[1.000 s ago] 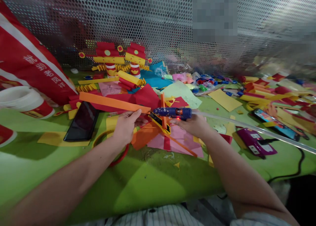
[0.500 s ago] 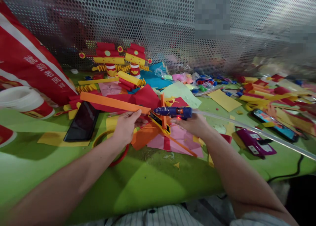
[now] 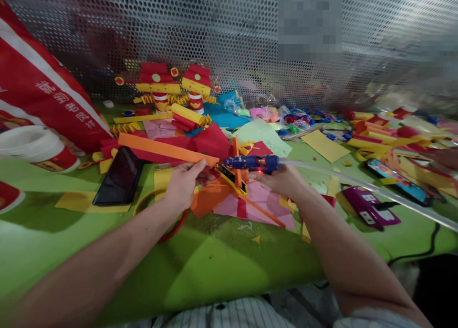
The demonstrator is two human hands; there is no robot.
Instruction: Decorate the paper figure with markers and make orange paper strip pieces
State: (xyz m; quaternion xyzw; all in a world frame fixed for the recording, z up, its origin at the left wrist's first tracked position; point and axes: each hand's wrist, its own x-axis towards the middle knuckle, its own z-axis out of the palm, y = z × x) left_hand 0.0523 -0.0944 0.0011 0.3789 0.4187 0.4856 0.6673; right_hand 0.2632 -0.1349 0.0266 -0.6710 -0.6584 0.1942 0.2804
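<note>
My left hand (image 3: 183, 182) pinches the right end of an orange paper strip (image 3: 161, 149), which stretches up to the left. My right hand (image 3: 281, 177) is wrapped round a dark blue glue gun (image 3: 255, 163) with a clear glue stick trailing from its back to the right. The gun's nozzle is at the held end of the strip; whether they touch is unclear. Just below the gun lies a yellow and black cutter (image 3: 232, 178), with crossed orange strips near it. Under them are an orange sheet (image 3: 209, 197) and a pink sheet (image 3: 266, 206).
A black phone (image 3: 119, 177) and paper cup (image 3: 39, 149) are at left, beside a red bag (image 3: 46, 79). Two red-and-yellow paper figures (image 3: 159, 82) stand at the back. A purple device (image 3: 372, 206) and lit phone (image 3: 397, 180) lie at right. A perforated panel rises behind.
The orange strip has shifted very slightly to the right. Both hands keep nearly the same place and the same hold.
</note>
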